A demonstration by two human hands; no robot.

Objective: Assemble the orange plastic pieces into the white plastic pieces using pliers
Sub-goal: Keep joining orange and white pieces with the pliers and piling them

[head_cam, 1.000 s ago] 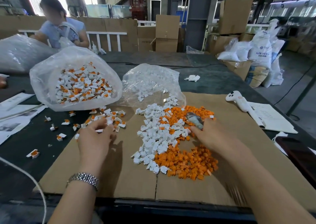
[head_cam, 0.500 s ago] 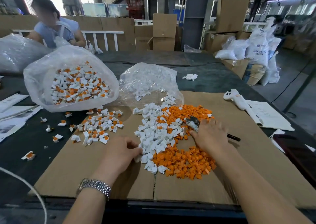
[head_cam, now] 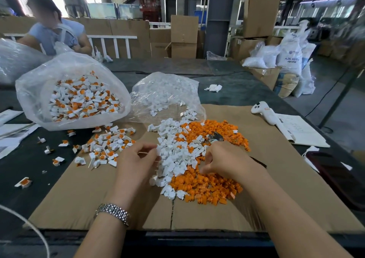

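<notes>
On the cardboard sheet (head_cam: 79, 198) lies a heap of loose white pieces (head_cam: 173, 155), with orange pieces (head_cam: 207, 186) spread beside and under it. My left hand (head_cam: 138, 159) is at the heap's left edge, thumb and fingers pinching a white piece. My right hand (head_cam: 223, 163) grips the pliers (head_cam: 215, 136); their metal jaws stick out beyond the knuckles and a black handle shows behind the wrist. Its curled fingertips dip into the orange pieces. A small heap of assembled white-and-orange pieces (head_cam: 108, 145) lies to the left.
An open plastic bag of assembled pieces (head_cam: 75, 98) and a clear bag of white pieces (head_cam: 166, 92) stand behind the heaps. A white handheld controller (head_cam: 264, 112) and papers (head_cam: 302, 131) lie at the right. Another person (head_cam: 53, 32) works at the far left. A white cable (head_cam: 35, 230) crosses the near left corner.
My left hand has moved from the assembled heap rightward to the white heap. My right hand, still with the pliers, has drawn nearer and lowered its fingers into the orange pieces.
</notes>
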